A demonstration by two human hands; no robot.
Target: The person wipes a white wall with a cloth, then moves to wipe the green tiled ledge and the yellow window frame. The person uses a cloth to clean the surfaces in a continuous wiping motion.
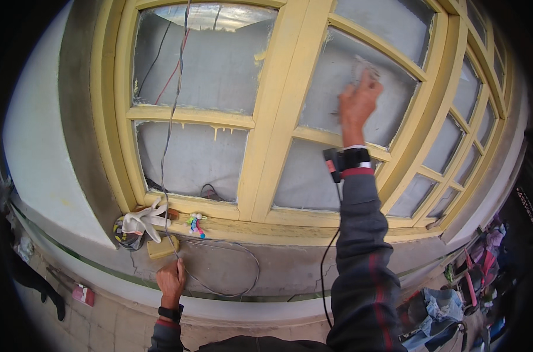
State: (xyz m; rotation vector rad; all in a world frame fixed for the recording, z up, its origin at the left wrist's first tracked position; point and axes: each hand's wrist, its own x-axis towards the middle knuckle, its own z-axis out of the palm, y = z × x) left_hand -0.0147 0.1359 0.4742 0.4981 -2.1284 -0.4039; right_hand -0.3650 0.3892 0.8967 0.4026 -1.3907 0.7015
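Note:
My right hand (359, 103) is raised against a dusty glass pane (319, 105) in a yellow-painted window frame (288, 88). Its fingers pinch a small pale rag or pad (364, 70), blurred, so the material is unclear. Down at the sill's front edge, my left hand (171, 278) is curled into a loose fist. A twisted electric cable (173, 110) hangs down the window and meets this hand at the thumb; whether the fingers grip it is hidden. Above the fist lie a yellow box (163, 247), a white work glove (145, 221) and a tape measure (126, 233).
A colourful beaded trinket (196, 224) rests on the wooden ledge. The cable loops across the concrete sill (293, 266). A black cord (323, 268) hangs from my right wrist. Denim clothing (440, 308) lies at lower right. At lower left are a pink box (83, 295) and another person's leg (37, 281).

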